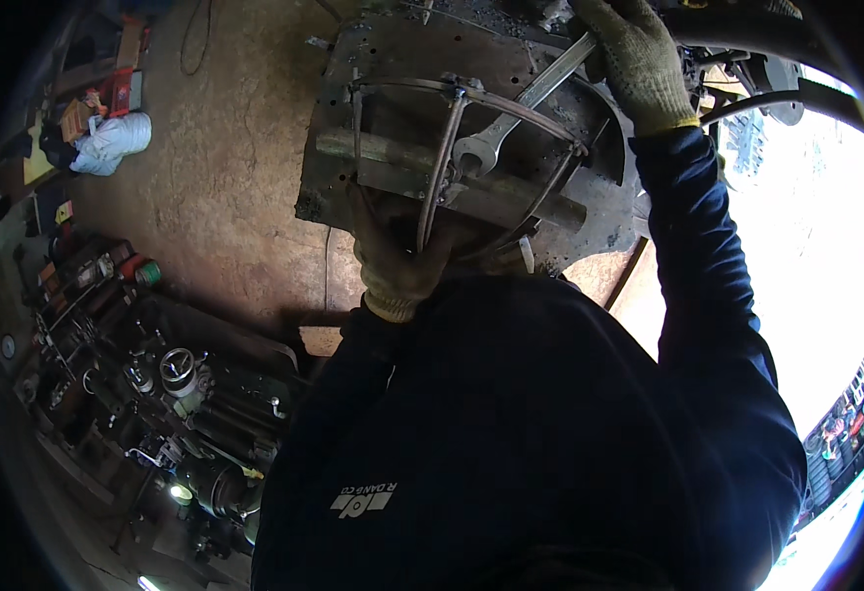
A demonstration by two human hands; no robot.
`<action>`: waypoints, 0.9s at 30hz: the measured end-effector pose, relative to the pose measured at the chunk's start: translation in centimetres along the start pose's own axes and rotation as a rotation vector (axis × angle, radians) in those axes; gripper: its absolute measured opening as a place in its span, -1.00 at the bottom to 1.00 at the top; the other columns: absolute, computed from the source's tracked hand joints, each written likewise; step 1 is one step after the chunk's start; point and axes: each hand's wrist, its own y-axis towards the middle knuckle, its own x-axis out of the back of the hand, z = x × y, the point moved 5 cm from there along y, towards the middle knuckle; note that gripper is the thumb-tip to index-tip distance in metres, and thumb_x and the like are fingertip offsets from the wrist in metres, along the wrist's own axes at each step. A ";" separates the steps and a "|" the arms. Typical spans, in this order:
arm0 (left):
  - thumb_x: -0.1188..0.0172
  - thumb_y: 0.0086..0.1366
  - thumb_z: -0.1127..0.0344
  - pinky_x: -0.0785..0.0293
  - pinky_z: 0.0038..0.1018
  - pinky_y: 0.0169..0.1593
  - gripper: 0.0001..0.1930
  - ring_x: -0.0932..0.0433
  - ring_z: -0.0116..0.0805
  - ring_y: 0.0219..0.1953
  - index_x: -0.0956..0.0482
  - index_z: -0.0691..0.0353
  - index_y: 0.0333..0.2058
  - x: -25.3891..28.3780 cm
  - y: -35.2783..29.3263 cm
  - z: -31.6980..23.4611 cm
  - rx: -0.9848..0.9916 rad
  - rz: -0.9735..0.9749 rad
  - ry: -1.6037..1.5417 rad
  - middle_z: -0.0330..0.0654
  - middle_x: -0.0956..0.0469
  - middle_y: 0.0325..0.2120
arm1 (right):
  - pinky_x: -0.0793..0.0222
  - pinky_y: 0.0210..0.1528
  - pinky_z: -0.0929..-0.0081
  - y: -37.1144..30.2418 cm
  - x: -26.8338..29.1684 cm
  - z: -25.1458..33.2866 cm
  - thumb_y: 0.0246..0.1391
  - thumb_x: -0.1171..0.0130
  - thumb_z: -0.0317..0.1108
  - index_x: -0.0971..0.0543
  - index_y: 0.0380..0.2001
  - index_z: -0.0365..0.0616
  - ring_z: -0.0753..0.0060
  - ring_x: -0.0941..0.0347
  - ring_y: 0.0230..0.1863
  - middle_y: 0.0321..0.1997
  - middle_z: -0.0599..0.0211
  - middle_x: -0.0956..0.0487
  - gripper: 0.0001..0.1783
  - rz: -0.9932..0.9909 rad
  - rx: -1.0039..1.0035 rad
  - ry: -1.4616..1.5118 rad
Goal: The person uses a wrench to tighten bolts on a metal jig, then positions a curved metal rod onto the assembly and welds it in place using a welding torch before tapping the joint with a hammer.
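Note:
A cage-like frame of bent metal rods (441,172) rests on a dark steel plate (363,54) with holes in it. My left hand (398,261), in a knitted work glove, is closed around the near side of this frame; shadow hides part of its fingers. My right hand (641,69), gloved too, grips the far end of a large open-end wrench (540,92). The wrench slants down to the left across the frame, its jaw near the middle rod. Whether the jaw touches the rod I cannot tell. Beneath the frame lies a metal pipe (557,209).
Dark hoses or bars (757,32) run past my right hand. A lathe-like machine with a handwheel (178,370) stands at the lower left. Farther left, a white bundle (117,140) lies beside boxes on the brown floor (225,177). Bright daylight fills the right side.

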 end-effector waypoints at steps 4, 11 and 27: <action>-0.54 -0.04 0.37 -0.61 -0.26 -0.10 0.23 -0.69 -0.10 -0.20 0.18 0.45 0.45 0.2 0.3 -0.5 -0.021 -0.010 -0.010 0.03 -0.64 -0.19 | -0.38 -0.23 0.56 -1.9 0.3 0.9 0.32 -0.22 -0.25 -0.60 -0.14 -0.18 0.62 -0.42 -0.28 -0.29 0.47 -0.58 -0.78 -0.079 -0.143 0.039; -0.57 -0.03 0.31 -0.61 -0.24 -0.05 0.24 -0.68 -0.06 -0.12 0.16 0.40 0.46 0.2 -0.1 -0.4 0.111 0.012 -0.055 0.07 -0.60 -0.06 | -0.38 -0.32 0.50 -1.0 -0.4 -1.0 0.31 -0.23 -0.22 -0.58 -0.18 -0.21 0.58 -0.42 -0.31 -0.36 0.43 -0.54 -0.75 -0.066 -0.031 -0.132; -0.56 -0.07 0.20 -0.55 -0.10 0.07 0.27 -0.59 0.08 0.06 0.17 0.48 0.44 0.1 -1.5 1.4 0.391 0.014 -0.102 0.18 -0.56 0.05 | -0.49 0.09 0.19 6.7 -19.3 4.9 0.35 -0.08 -0.08 -0.58 0.12 -0.33 0.19 -0.60 0.00 -0.04 -0.01 -0.66 -0.48 1.004 0.175 -0.612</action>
